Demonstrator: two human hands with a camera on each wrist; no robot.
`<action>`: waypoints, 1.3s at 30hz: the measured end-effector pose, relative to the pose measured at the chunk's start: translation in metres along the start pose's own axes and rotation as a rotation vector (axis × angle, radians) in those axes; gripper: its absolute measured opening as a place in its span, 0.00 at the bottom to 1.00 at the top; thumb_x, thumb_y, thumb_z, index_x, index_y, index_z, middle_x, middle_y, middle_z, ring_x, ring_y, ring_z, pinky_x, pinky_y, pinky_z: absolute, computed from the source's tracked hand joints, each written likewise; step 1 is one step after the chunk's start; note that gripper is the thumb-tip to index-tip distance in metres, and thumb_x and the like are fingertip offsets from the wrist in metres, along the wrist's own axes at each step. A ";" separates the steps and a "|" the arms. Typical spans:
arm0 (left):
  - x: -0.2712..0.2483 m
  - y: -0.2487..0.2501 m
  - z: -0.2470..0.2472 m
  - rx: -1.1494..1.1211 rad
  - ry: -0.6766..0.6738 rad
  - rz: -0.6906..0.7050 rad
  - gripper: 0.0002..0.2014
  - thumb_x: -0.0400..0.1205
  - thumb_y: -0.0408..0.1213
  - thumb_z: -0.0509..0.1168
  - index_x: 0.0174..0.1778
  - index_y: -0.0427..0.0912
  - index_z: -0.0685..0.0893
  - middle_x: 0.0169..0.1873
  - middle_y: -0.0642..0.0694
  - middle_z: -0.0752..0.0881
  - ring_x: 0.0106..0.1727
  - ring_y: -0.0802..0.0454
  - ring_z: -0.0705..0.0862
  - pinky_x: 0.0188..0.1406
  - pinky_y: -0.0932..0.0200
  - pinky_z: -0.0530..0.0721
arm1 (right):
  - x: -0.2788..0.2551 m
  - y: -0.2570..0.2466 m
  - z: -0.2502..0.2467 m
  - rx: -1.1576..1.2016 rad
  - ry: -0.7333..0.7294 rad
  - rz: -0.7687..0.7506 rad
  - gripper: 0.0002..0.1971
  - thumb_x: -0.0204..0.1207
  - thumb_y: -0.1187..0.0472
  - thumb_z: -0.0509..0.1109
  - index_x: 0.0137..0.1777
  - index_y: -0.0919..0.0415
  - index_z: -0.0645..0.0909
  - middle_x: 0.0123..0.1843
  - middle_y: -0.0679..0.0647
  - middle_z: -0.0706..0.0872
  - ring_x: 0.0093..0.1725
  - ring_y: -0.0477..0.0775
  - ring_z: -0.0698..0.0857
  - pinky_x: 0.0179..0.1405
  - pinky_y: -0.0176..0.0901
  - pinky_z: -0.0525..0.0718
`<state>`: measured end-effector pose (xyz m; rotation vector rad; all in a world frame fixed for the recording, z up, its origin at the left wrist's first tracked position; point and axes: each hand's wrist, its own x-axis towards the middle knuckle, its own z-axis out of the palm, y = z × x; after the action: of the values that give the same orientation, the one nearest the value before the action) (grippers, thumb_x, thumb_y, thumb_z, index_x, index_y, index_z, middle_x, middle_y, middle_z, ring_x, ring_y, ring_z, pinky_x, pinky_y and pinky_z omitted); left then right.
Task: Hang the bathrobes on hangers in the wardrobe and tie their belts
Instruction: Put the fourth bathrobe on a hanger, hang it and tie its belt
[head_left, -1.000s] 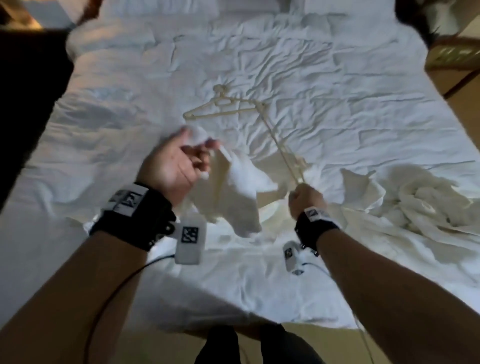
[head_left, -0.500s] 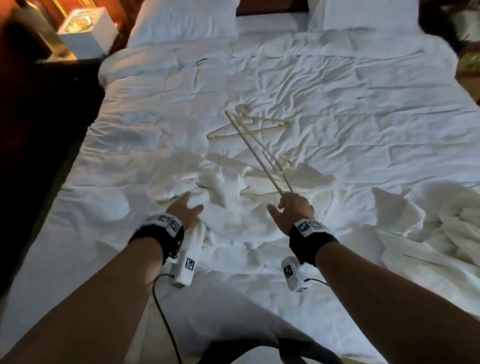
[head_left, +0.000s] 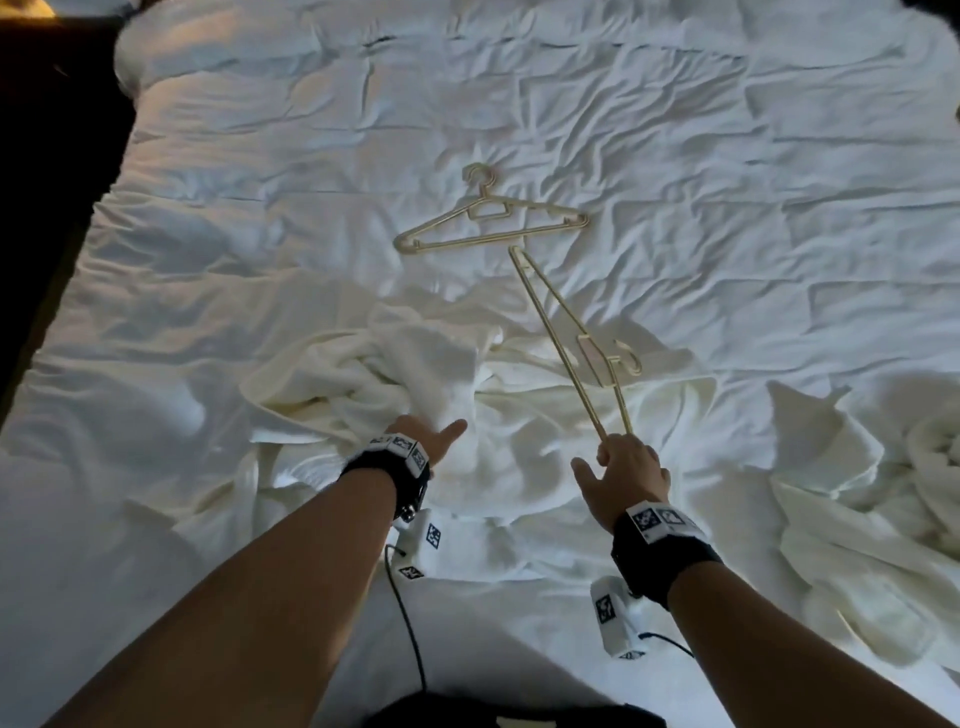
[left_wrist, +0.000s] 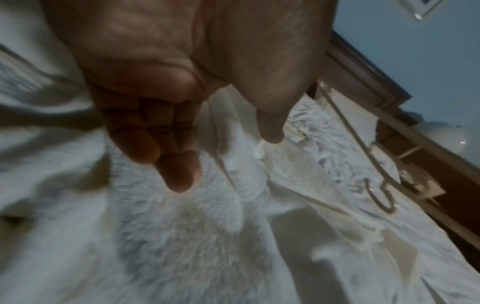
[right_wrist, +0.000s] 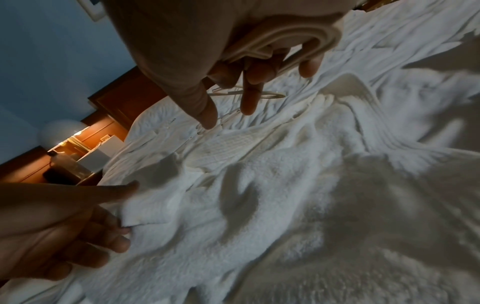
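2 hangers (head_left: 491, 221), 1 in R hand (head_left: 626, 467), 2 bathrobes (head_left: 415, 374), L hand (head_left: 428, 439) loose

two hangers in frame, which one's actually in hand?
The nearer hanger, the one angled up over the bathrobe: the right hand grips its end. The other hanger lies flat on the bed, farther up, untouched.

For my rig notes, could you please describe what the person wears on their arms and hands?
Both forearms are bare, without sleeves or gloves. Each wrist carries a black band topped with white, black-patterned marker tiles, and a white tagged camera unit hangs beneath it, trailing a thin black cable.
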<state>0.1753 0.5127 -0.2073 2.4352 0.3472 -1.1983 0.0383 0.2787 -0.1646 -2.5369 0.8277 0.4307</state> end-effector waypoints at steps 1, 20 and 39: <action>0.005 0.006 0.001 -0.007 -0.033 -0.001 0.39 0.69 0.74 0.61 0.44 0.35 0.86 0.33 0.43 0.91 0.35 0.44 0.91 0.46 0.49 0.89 | 0.003 0.005 -0.001 -0.003 0.003 0.009 0.13 0.76 0.44 0.68 0.42 0.51 0.72 0.48 0.45 0.75 0.50 0.50 0.71 0.53 0.49 0.70; 0.075 -0.011 -0.092 0.554 0.180 0.153 0.44 0.78 0.53 0.66 0.83 0.54 0.45 0.84 0.48 0.47 0.81 0.36 0.60 0.77 0.37 0.63 | 0.065 -0.026 0.007 0.008 -0.020 -0.103 0.11 0.76 0.48 0.68 0.41 0.51 0.71 0.47 0.45 0.74 0.50 0.50 0.70 0.53 0.49 0.69; 0.073 0.084 -0.018 0.928 0.232 0.647 0.19 0.84 0.42 0.52 0.72 0.52 0.69 0.56 0.44 0.86 0.59 0.43 0.84 0.70 0.43 0.68 | 0.053 0.041 -0.002 0.050 0.080 0.074 0.13 0.73 0.47 0.70 0.44 0.50 0.68 0.55 0.44 0.71 0.58 0.54 0.74 0.54 0.48 0.66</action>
<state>0.2646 0.4491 -0.2354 3.0274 -1.1011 -0.8609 0.0545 0.2229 -0.1972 -2.4971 0.9527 0.3299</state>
